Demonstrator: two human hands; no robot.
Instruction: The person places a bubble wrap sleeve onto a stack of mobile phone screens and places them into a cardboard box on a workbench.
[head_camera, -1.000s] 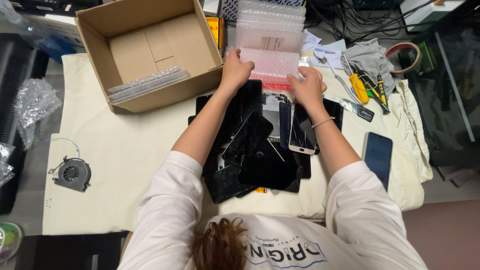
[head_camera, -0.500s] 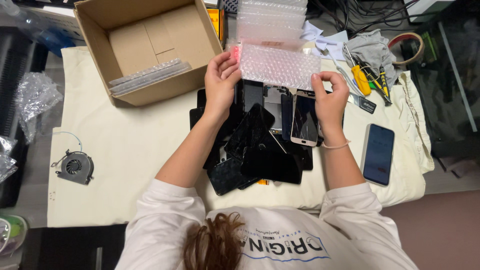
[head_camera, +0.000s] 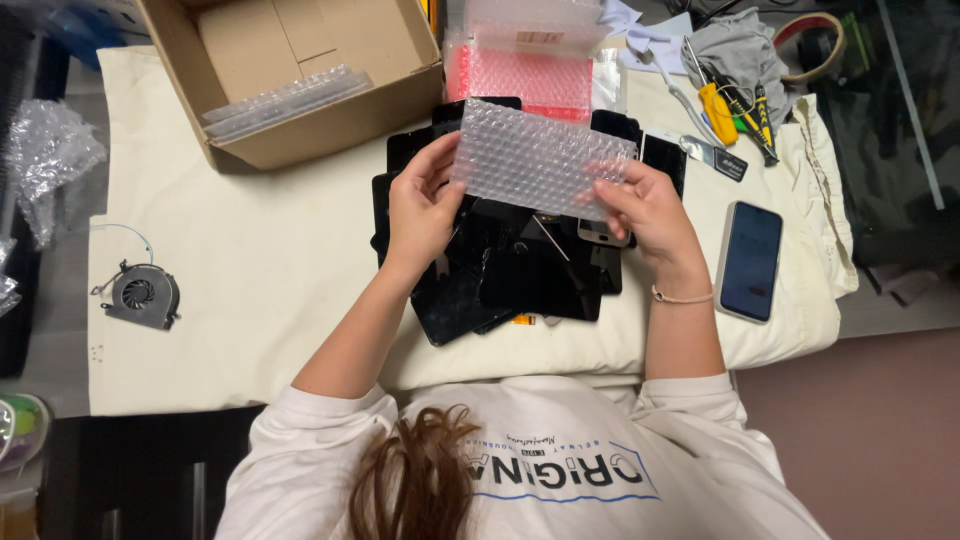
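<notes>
Seen from above, both hands hold one clear, rectangular bubble-wrap pouch (head_camera: 540, 158) in the air over the middle of the table. The left hand (head_camera: 422, 205) has its fingers curled closed on the pouch's short left edge; the right hand (head_camera: 648, 208) pinches the lower right corner between thumb and fingertips. The pouch's long axis runs from about ten o'clock to four o'clock, dipping slightly to the right, and it spans the gap between the hands, so neither hand is nearer than the other; it lies toward twelve o'clock from both palms. Whether the pouch holds anything cannot be told through the bubbles. Directly below the hands lies a loose heap of black, flat phone screen panels (head_camera: 520, 275), overlapping at odd angles and partly hidden by the pouch and hands. At twelve o'clock sits a stack of pink and clear bubble-wrap pouches (head_camera: 530, 60), its top cut off by the frame. At eleven o'clock is an open brown cardboard box (head_camera: 290, 70) with clear pouches inside. At three o'clock a dark smartphone (head_camera: 750, 260) lies flat on the cream cloth (head_camera: 250, 270). At one o'clock are yellow-handled screwdrivers (head_camera: 730, 105). At nine o'clock is a small round cooling fan (head_camera: 140, 295).
</notes>
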